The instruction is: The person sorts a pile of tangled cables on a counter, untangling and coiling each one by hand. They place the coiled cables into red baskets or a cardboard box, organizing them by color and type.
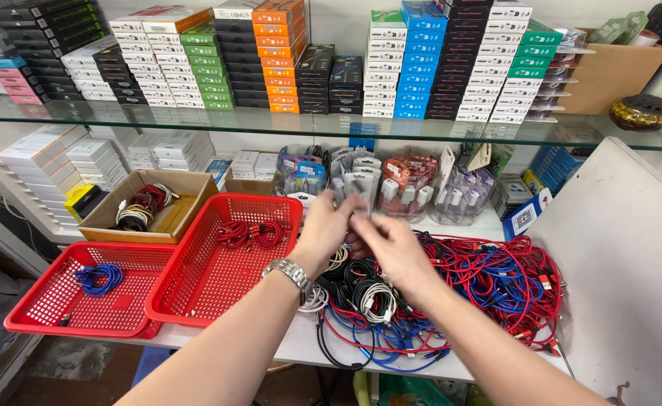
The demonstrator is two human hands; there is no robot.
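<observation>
My left hand point(329, 225) and right hand point(387, 242) meet above the tangled cable pile point(451, 289) on the table point(301, 342); motion blur (both sets of fingers) hides their grip. Two red baskets point(218, 263) sit left.

Both arms reach forward, the left hand point(329, 225) and right hand point(388, 242) meeting, fingers blurred.
</observation>
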